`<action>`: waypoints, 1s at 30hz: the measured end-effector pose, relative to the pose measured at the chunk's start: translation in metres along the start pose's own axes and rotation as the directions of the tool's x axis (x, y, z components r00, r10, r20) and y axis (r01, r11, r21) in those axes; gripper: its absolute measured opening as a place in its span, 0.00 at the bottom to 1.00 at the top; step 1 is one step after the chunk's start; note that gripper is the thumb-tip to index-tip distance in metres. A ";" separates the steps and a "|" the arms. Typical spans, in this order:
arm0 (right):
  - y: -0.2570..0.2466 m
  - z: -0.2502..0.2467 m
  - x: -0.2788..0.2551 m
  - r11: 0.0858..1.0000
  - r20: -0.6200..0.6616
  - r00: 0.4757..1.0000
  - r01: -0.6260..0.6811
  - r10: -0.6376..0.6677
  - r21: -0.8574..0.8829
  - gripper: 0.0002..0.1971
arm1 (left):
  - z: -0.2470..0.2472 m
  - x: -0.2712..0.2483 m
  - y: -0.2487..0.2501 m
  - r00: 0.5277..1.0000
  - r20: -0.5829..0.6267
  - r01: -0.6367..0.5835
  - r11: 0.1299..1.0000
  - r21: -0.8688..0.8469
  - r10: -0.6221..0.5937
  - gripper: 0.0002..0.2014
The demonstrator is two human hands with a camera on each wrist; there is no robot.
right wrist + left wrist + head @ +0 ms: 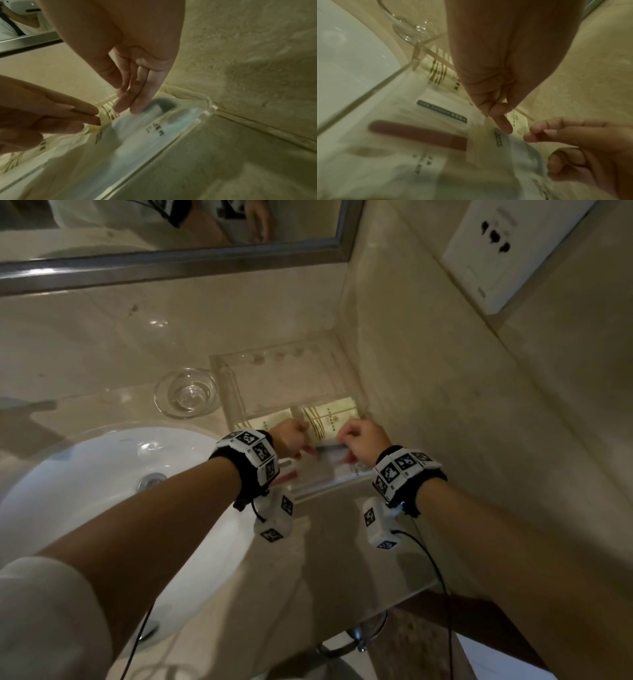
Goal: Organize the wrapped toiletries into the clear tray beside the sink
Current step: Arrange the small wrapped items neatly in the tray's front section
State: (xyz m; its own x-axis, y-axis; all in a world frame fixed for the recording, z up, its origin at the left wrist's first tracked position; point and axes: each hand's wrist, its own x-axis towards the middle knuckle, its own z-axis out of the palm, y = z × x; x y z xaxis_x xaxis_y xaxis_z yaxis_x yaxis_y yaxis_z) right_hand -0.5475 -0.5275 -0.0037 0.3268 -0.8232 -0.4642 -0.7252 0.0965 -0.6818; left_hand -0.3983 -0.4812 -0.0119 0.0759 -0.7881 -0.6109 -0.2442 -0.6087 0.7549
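Note:
A clear tray (219, 361) stands in the counter corner, right of the sink (102, 491). Two cream packets with gold stripes (329, 419) lie side by side in its middle. At its near end lie a white-blue packet (137, 129) and a clear packet holding a reddish-brown stick (419, 134). Both hands hover over that near end. My left hand (501, 125) touches the packets with a straight fingertip. My right hand (130, 106) points straight fingers down onto the white-blue packet, the thumb held apart. Neither hand clearly grips anything.
A small glass bowl (186, 393) sits just left of the tray. The mirror frame (171, 265) runs along the back wall. The side wall with a white socket plate (507, 251) is close on the right. A metal ring (356, 635) hangs below the counter edge.

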 end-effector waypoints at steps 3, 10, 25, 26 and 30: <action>0.004 -0.003 0.003 1.000 -0.040 0.999 -0.018 0.017 -0.023 0.14 | 0.003 0.004 0.002 0.999 0.024 0.034 0.999 -0.007 -0.034 0.10; 0.007 -0.010 0.006 0.998 -0.092 0.995 -0.051 0.048 -0.038 0.20 | 0.012 0.008 0.009 0.998 0.051 0.045 0.999 -0.006 -0.045 0.09; 0.011 -0.005 0.023 0.991 -0.035 0.997 -0.067 0.063 -0.115 0.27 | 0.013 0.007 0.008 0.999 0.036 0.036 0.999 -0.019 -0.035 0.16; 0.013 -0.005 0.024 0.991 -0.031 0.997 -0.068 0.065 -0.118 0.28 | 0.015 0.008 0.008 0.999 0.035 0.037 0.999 -0.023 -0.036 0.16; 0.018 -0.003 0.027 0.994 -0.001 0.997 -0.075 0.075 -0.075 0.30 | 0.016 0.008 0.007 0.999 0.042 0.024 0.999 -0.046 -0.022 0.15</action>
State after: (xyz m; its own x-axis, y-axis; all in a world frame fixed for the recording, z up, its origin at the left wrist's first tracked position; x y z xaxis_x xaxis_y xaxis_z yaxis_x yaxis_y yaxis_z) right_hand -0.5536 -0.5495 -0.0266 0.2707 -0.8145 -0.5130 -0.7910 0.1155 -0.6008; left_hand -0.4147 -0.4902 -0.0147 0.0404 -0.7698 -0.6370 -0.1972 -0.6311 0.7502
